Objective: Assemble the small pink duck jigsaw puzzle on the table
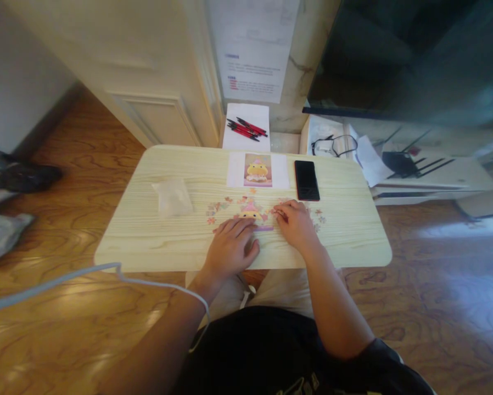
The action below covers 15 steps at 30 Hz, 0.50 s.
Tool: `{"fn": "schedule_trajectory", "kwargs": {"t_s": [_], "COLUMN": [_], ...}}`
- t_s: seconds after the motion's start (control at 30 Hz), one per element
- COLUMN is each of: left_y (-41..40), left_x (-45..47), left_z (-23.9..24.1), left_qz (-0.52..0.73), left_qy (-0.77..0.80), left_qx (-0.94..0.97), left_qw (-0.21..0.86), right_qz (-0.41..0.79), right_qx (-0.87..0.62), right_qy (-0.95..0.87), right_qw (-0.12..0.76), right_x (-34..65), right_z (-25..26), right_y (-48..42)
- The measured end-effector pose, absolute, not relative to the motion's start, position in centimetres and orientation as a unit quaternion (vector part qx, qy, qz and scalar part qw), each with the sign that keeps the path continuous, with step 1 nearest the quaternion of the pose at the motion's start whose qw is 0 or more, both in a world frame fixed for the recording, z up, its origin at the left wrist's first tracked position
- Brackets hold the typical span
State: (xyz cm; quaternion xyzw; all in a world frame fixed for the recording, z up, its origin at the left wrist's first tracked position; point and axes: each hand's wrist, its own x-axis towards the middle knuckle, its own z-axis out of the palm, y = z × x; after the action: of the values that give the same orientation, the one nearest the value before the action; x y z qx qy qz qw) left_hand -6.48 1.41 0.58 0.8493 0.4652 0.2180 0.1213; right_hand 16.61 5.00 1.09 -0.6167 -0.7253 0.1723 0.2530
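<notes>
A partly joined jigsaw puzzle [252, 213] with a yellow and pink figure lies in the middle of a pale wooden table [147, 241]. My left hand [230, 247] rests flat on the table, fingers stretched toward the puzzle's lower left edge. My right hand [296, 222] lies beside the puzzle on its right, fingers curled, and pinches something small at their tips that I cannot make out. Loose puzzle pieces [216, 211] are scattered left and right of the joined part. A reference picture [257, 170] of the same figure lies behind the puzzle.
A black phone [306, 180] lies right of the picture. A clear plastic bag [172, 196] sits at the left. Behind the table are red and black pens [246, 129] on paper, glasses [332, 145], and a low shelf. A white cable [65, 280] crosses my left arm.
</notes>
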Motion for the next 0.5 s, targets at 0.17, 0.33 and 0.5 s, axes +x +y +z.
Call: {"fn": "schedule_trajectory", "kwargs": {"t_s": [0.17,0.33,0.5], "left_y": [1.4,1.5,1.6], "left_x": [-6.4,-6.3,-6.3], "left_z": [0.7,0.7,0.7], "left_qz": [0.206,0.197,0.189], "left_qy": [0.432,0.425,0.426], "left_qx": [0.868,0.872,0.874], "left_qw": [0.132,0.14,0.141], "right_qz": [0.164,0.168,0.179], "right_qx": [-0.617,-0.612,-0.623], "right_qy": [-0.736,-0.75,-0.744], "right_qw": [0.226,0.187,0.162], "right_x": [16.3,15.6,15.3], "right_z": [1.5,1.8,1.8], "right_y": [5.9,6.6,7.2]}}
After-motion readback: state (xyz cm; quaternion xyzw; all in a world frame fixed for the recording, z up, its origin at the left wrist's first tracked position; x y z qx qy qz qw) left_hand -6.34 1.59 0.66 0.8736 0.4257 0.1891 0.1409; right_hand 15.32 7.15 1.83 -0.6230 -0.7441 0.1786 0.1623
